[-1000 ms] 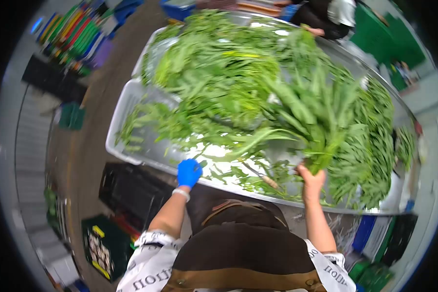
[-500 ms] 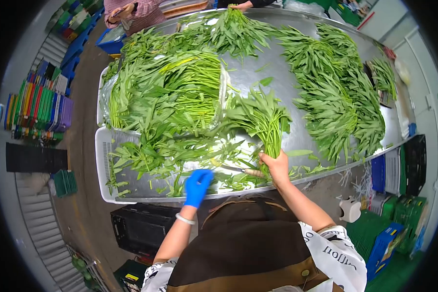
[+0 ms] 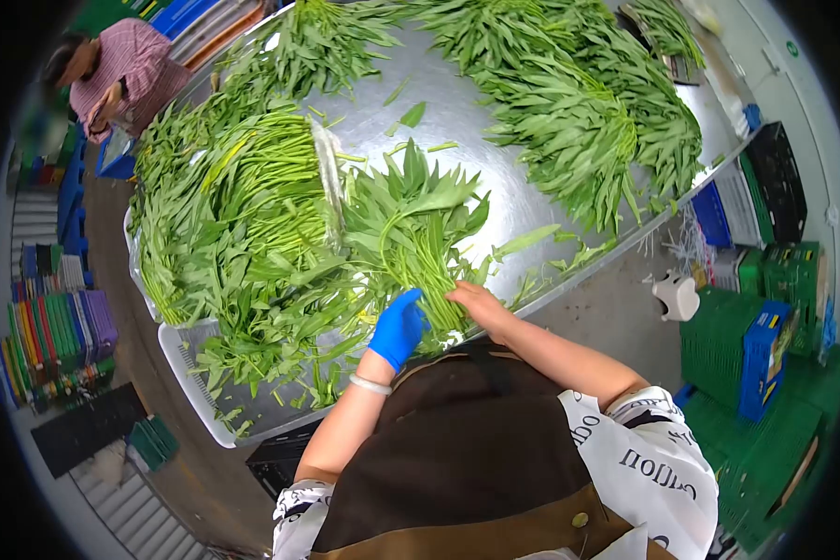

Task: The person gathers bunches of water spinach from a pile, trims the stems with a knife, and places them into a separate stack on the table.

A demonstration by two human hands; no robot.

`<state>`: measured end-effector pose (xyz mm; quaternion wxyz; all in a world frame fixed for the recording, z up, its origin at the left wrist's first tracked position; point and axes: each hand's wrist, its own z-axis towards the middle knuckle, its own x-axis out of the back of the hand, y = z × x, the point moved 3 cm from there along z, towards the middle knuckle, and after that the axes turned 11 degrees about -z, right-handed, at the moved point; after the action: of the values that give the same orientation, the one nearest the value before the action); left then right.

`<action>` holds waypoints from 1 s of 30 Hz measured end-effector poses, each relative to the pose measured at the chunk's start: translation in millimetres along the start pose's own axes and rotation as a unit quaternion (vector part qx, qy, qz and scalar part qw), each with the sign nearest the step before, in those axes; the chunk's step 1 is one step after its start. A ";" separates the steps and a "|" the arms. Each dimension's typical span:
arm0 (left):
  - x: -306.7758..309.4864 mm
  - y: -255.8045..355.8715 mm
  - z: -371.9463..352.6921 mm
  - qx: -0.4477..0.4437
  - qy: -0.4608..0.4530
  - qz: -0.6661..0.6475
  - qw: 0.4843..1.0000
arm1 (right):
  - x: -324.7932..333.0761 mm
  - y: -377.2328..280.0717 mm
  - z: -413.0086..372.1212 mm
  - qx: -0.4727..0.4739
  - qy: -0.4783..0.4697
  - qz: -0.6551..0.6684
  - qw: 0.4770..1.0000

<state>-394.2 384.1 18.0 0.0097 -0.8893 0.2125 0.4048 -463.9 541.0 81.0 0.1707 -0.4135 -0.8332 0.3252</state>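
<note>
Stems [image 3: 418,250], slender and leafy, sit clamped in gloved left hand [image 3: 399,327]; right hand [image 3: 477,304] lies flat atop.

the steel worktop [image 3: 495,177] shows bare metal in its middle. a fanned bunch of greens [image 3: 411,224] lies at its near edge, touching a big heap of greens [image 3: 243,215] that spills over a white tray [image 3: 182,373] at the left end. more piles [image 3: 579,112] line the right side, with loose leaves [image 3: 411,114] scattered between.

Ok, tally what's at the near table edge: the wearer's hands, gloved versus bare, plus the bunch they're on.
gloved left hand: 1
bare right hand: 1
bunch: 1
Total: 3
</note>
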 end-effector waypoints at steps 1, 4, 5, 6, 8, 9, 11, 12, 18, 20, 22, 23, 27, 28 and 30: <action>-6.8 0.9 -1.6 0.002 0.005 -0.009 1.000 | 3.1 0.3 0.6 0.020 0.004 -0.007 1.000; -39.3 8.9 -11.3 0.024 0.025 -0.033 0.999 | 9.4 -6.5 4.7 0.054 0.028 -0.133 0.989; -22.5 7.4 -2.5 0.012 0.033 0.019 0.999 | 9.4 -8.1 5.9 0.065 0.034 -0.175 0.982; 6.7 4.0 11.8 0.001 0.042 0.070 0.997 | 7.1 -8.6 7.0 0.080 0.021 -0.219 0.972; 8.3 0.9 15.0 0.001 0.049 0.119 0.992 | 7.2 12.2 27.5 0.145 0.011 -0.292 0.945; 8.9 4.5 14.1 -0.068 0.014 0.258 0.964 | 9.8 18.4 35.9 0.178 0.006 -0.328 0.928; -9.1 8.8 5.4 -0.073 -0.016 0.247 0.966 | 26.5 -8.9 21.3 0.175 -0.018 -0.299 0.938; -30.7 10.0 -1.8 -0.017 0.007 0.094 0.995 | 34.1 -18.2 14.9 0.168 -0.015 -0.252 0.953; -53.4 15.4 -11.5 0.026 0.010 0.080 0.996 | 46.0 -12.0 20.5 0.043 -0.071 0.040 0.996; -52.8 4.3 -4.2 -0.003 0.010 0.128 0.992 | 36.7 -14.3 23.3 0.030 -0.148 0.009 0.988; -70.6 2.4 -9.5 -0.012 0.039 0.177 0.983 | 38.3 -32.8 18.7 0.044 -0.134 -0.033 0.989; -78.0 2.9 -9.4 -0.018 0.049 0.203 0.978 | 42.9 -51.8 12.2 0.064 -0.085 -0.060 0.993; -80.5 29.1 -15.8 -0.084 0.031 0.281 0.955 | 88.1 -124.8 -46.6 0.237 -0.048 0.080 0.967; -75.9 34.6 -12.7 -0.084 0.015 0.245 0.966 | 100.1 -133.8 -55.0 0.281 -0.069 0.093 0.953; -71.7 40.3 -1.6 -0.055 -0.009 0.137 0.989 | 100.4 -127.0 -28.4 0.293 -0.086 0.130 0.943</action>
<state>-450.3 373.7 77.3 -0.0934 -0.8470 0.3099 0.4216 -581.8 575.9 190.1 0.1686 -0.4204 -0.6517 0.6084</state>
